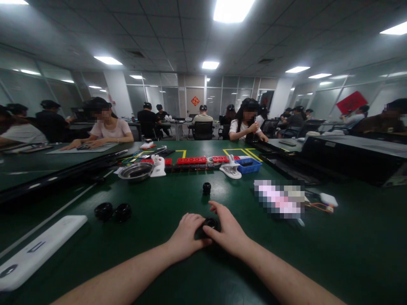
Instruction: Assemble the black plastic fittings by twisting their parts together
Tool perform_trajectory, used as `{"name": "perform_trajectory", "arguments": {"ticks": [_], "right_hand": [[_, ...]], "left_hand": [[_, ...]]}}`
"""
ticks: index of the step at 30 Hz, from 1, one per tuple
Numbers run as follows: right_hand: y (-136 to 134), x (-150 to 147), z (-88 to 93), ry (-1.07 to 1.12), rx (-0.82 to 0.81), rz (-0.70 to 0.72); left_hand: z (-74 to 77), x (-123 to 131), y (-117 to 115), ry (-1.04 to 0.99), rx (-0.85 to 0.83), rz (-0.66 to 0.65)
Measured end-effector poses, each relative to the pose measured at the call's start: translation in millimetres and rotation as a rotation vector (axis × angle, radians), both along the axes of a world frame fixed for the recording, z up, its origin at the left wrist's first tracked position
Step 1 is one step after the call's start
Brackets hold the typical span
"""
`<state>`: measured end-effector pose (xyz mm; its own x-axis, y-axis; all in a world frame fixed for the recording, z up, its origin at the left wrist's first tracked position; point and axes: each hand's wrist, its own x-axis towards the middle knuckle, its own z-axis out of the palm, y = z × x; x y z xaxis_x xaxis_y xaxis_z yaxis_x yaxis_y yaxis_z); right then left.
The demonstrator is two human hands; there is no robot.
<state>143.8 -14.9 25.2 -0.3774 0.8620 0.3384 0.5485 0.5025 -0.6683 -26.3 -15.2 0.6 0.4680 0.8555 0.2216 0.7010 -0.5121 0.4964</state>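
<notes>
A glossy black ring-shaped part (211, 223) is low on the green table in front of me, partly hidden by my hands. My left hand (187, 235) curls around its left side, with the thumb at the near edge. From the right, my right hand (229, 231) grips it, the thumb over its top and the index finger raised toward the far side. A smaller black spool-like part (206, 189) stands upright just beyond my fingers. Farther left, two black round parts (104, 211) sit side by side.
A long white casing (41, 250) lies at left. Across the table are a metal bowl (136, 171), red power strips (191, 160), a white clamp (231, 167) and a blue bin (249, 166). Black equipment (352, 159) stands at right. Other people sit at tables beyond.
</notes>
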Motion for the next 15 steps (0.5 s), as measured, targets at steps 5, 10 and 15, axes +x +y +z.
{"name": "perform_trajectory", "arguments": {"ticks": [5, 10, 15], "right_hand": [[4, -6, -5.2, -0.001, 0.004, -0.085], [2, -9, -12.2, 0.069, -0.026, 0.024], [-1, -1, -6.1, 0.109, 0.015, 0.193]], "left_hand": [[-1.8, 1, 0, -0.002, 0.03, 0.0], [1.8, 2, -1, 0.012, 0.013, -0.001], [1.2, 1, 0, 0.013, 0.001, 0.009]]}}
